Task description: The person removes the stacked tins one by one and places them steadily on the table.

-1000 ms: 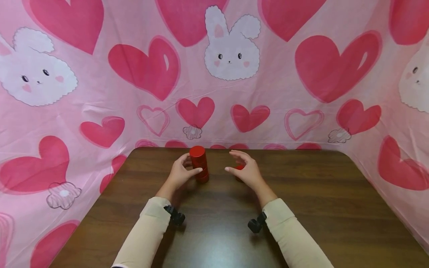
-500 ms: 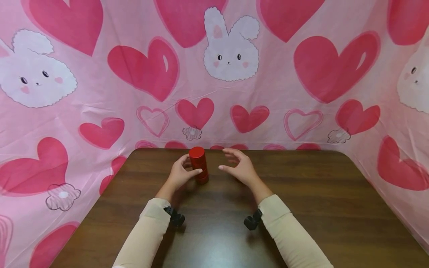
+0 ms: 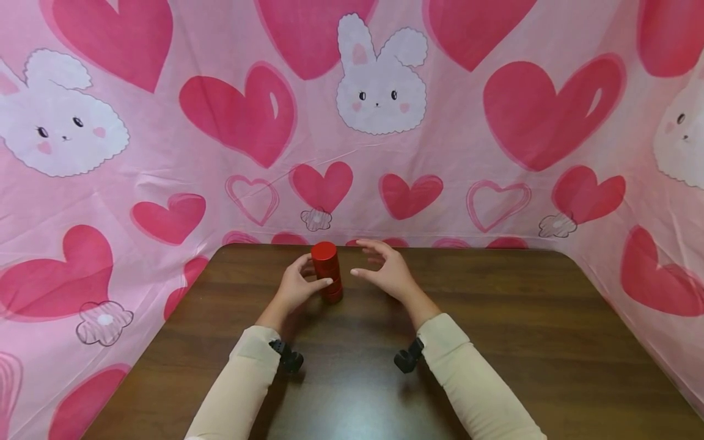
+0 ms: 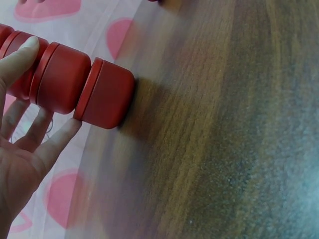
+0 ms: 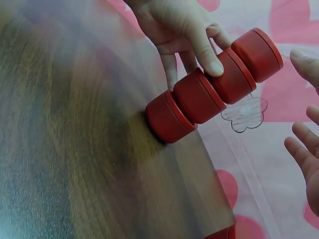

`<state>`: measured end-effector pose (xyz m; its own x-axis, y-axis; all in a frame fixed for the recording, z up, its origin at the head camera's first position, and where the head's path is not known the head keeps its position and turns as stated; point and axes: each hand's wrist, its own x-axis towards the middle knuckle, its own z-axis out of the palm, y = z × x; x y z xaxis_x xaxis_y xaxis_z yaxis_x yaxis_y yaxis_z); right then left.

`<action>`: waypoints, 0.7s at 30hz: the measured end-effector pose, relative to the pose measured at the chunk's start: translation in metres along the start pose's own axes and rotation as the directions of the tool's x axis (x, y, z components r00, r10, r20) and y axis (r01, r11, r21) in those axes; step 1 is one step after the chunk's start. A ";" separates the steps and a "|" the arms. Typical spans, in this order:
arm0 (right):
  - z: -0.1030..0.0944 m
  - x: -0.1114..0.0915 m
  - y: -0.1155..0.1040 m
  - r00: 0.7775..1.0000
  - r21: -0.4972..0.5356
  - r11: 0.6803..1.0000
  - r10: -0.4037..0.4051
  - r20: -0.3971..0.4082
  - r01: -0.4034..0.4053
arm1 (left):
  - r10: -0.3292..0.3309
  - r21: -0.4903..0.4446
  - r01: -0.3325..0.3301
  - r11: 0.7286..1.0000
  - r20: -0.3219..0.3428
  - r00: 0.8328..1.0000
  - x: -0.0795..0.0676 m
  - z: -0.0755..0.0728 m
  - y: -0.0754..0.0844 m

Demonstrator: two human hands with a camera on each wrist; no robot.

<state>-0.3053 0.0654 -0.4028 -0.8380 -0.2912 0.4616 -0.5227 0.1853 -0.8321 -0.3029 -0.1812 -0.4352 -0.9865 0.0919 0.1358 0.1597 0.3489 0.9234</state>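
Note:
Several small round red jars with lids stand in one upright stack near the far edge of the table. My left hand holds it from the left side, thumb in front and fingers behind. In the left wrist view, fingers touch the lowest jar and its neighbour above. My right hand hovers to the right of the stack, apart from it, thumb and fingers spread with nothing between them. The right wrist view shows that hand beside the top jar.
Part of another red object shows at the bottom of the right wrist view; the head view has it hidden behind my right hand. The brown wooden table ends against a pink cloth printed with hearts and rabbits.
My right hand has moved left toward the stack, away from where a red object showed behind its fingers. My left hand has stayed around the stack, which has not moved.

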 end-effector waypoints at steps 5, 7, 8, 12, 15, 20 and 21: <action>0.004 0.003 -0.002 1.000 0.005 1.000 -0.005 0.024 0.005 | 0.010 -0.008 -0.009 1.000 0.005 1.000 -0.001 0.000 0.001; 0.006 0.005 -0.003 1.000 0.002 1.000 -0.003 0.029 0.003 | 0.007 -0.014 -0.007 1.000 0.005 1.000 -0.001 0.000 0.001; 0.007 0.005 -0.004 0.999 0.000 1.000 -0.001 0.032 0.001 | 0.008 -0.015 -0.008 1.000 0.006 1.000 -0.001 0.000 0.001; 0.012 0.008 -0.006 0.999 -0.004 1.000 0.009 0.042 -0.009 | 0.015 -0.022 -0.015 1.000 0.004 1.000 0.000 0.000 0.000; 0.016 0.009 -0.008 0.999 -0.013 1.000 0.017 0.049 -0.016 | 0.020 -0.021 -0.020 1.000 0.004 1.000 0.000 0.000 -0.001; 0.022 0.012 -0.010 0.998 -0.019 1.000 0.019 0.060 -0.018 | 0.034 -0.026 -0.034 0.999 0.004 0.999 0.001 0.000 -0.002; 0.023 0.012 -0.011 0.998 -0.013 1.000 0.017 0.059 -0.016 | 0.038 -0.026 -0.038 0.999 0.004 0.999 0.001 0.000 -0.002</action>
<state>-0.3063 0.0379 -0.3954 -0.8358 -0.3429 0.4287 -0.5114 0.2023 -0.8352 -0.3038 -0.1819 -0.4366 -0.9796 0.1085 0.1693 0.1957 0.3204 0.9268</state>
